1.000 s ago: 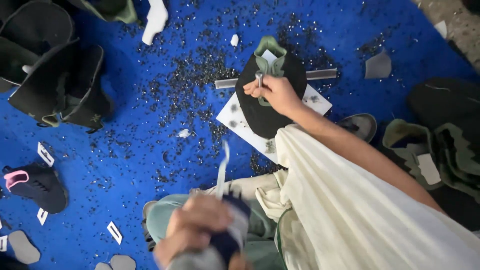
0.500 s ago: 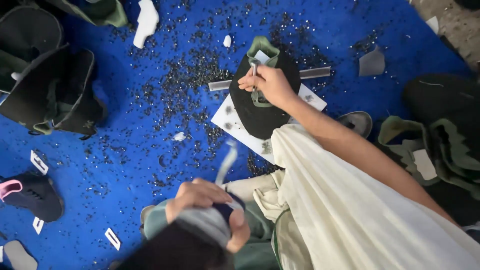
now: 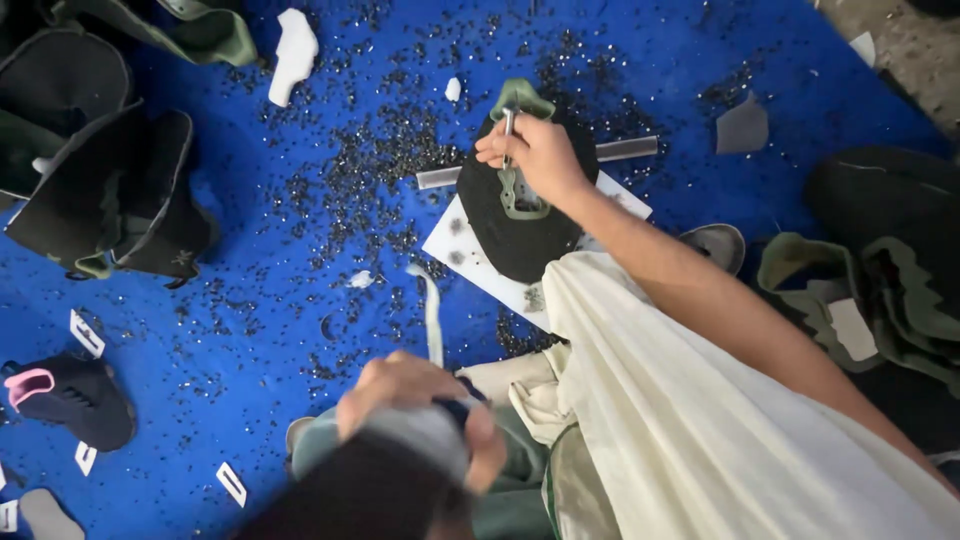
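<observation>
While the right hand (image 3: 535,150) grips a metal punch (image 3: 508,128), the left hand (image 3: 415,405) clutches something blurred.

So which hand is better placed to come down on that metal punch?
Left, probably. The right hand is busy: it pinches the metal punch on the black shoe piece over the white board. The left hand hovers near the body, clenched on a dark grey object, free to swing.
</observation>
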